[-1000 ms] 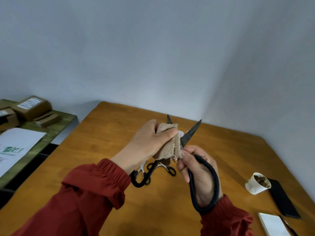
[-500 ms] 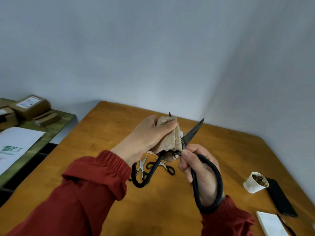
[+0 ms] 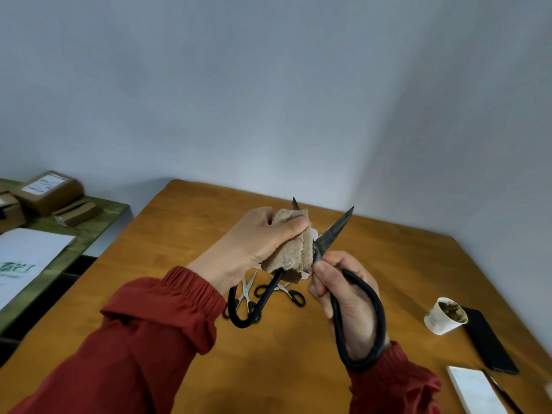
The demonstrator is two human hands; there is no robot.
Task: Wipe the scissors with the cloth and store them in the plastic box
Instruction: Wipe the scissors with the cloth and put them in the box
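Large black iron scissors (image 3: 336,231) are held open above the wooden table (image 3: 388,264). My right hand (image 3: 346,291) grips one big loop handle. My left hand (image 3: 254,243) pinches a beige cloth (image 3: 291,252) folded around the other blade, whose tip pokes out above the cloth. That blade's handle loop hangs below my left wrist. Two small scissors (image 3: 248,291) with black handles lie on the table beneath my hands. A pale pink thing peeks out behind the cloth; no plastic box is clearly visible.
A paper cup (image 3: 445,316) with brown residue stands at the right, beside a black phone (image 3: 490,342) and a white notepad (image 3: 475,389). A green side table (image 3: 89,231) at the left carries cardboard parcels (image 3: 50,191) and a white sheet. Walls close the corner behind.
The cloth in my left hand has slid a little along the covered blade. Both hands and the scissors stay at nearly the same spot above the table.
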